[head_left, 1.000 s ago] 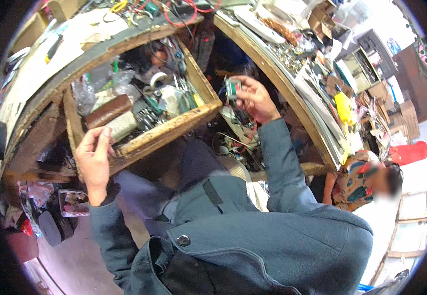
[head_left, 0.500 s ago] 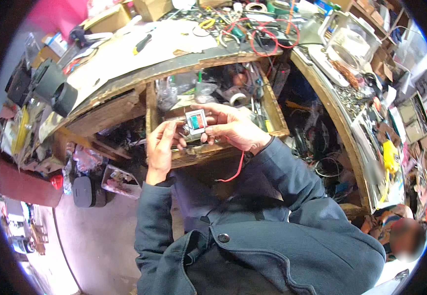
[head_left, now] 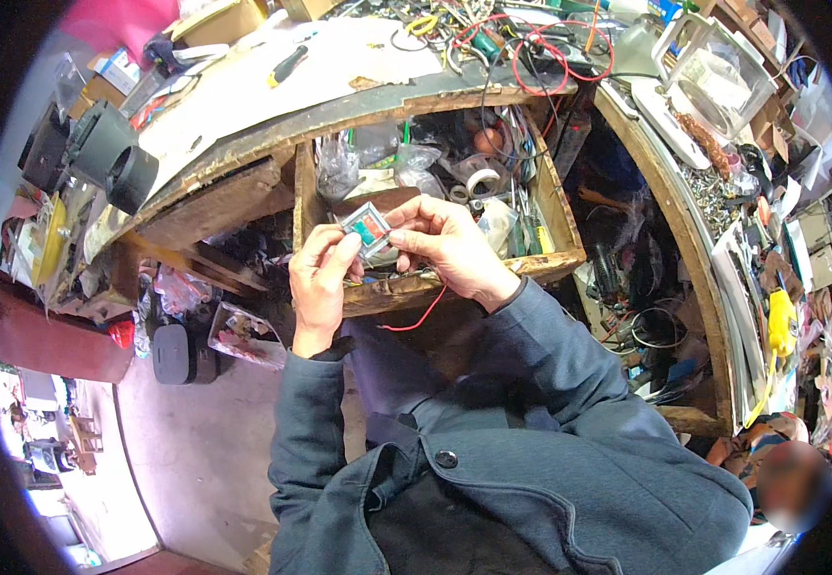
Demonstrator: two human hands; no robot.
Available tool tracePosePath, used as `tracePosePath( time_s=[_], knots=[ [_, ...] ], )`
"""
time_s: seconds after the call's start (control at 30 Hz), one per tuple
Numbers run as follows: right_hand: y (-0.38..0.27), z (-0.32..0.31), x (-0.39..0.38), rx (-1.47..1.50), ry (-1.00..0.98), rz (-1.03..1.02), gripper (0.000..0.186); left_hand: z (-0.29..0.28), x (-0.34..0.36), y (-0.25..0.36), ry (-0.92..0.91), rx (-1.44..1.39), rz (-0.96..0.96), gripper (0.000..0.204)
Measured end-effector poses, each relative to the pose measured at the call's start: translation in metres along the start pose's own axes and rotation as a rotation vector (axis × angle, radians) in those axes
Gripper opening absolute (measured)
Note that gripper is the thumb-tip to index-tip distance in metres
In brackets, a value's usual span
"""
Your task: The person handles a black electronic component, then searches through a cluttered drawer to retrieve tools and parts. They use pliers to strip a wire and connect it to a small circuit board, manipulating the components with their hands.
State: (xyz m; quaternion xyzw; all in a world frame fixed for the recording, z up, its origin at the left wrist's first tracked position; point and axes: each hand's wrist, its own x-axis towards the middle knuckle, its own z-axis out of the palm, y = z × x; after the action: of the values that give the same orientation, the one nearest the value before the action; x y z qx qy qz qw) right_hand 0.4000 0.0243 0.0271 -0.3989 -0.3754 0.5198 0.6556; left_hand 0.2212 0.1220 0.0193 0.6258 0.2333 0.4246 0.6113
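Between my two hands, above the drawer's front edge, is a small square piece (head_left: 365,230) with a grey frame and a green and red face, tilted corner-up. My left hand (head_left: 323,278) pinches its left side between thumb and fingers. My right hand (head_left: 449,244) grips its right side, with the thumb at the lower right edge. A thin red wire (head_left: 425,314) hangs below my right hand, its loose end curving left; where its upper end goes is hidden. The open wooden drawer (head_left: 559,201) lies just beyond and under my hands.
Inside the drawer are plastic bags (head_left: 337,168) and a white tape roll (head_left: 482,183). A screwdriver (head_left: 287,67) lies on the bench's white sheet (head_left: 234,101). Red cable (head_left: 540,72) loops across the back. A yellow tool (head_left: 782,321) sits at the right among clutter.
The square piece has turned from nearly upright to a diagonal tilt and moved slightly left. My left fingers have closed onto its left side. The whole view has shifted a little.
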Motion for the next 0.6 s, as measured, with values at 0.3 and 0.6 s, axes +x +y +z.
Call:
tracePosePath(
  time_s=[0.3, 0.6],
  knots=[
    [-0.001, 0.004, -0.001, -0.106, 0.009, 0.008, 0.017, 0.002, -0.003, 0.002, -0.025, 0.044, -0.033, 0.008],
    [0.005, 0.005, -0.004, -0.259, 0.002, -0.042, 0.016, 0.002, -0.003, 0.005, -0.1, 0.017, 0.006, 0.018]
  ],
)
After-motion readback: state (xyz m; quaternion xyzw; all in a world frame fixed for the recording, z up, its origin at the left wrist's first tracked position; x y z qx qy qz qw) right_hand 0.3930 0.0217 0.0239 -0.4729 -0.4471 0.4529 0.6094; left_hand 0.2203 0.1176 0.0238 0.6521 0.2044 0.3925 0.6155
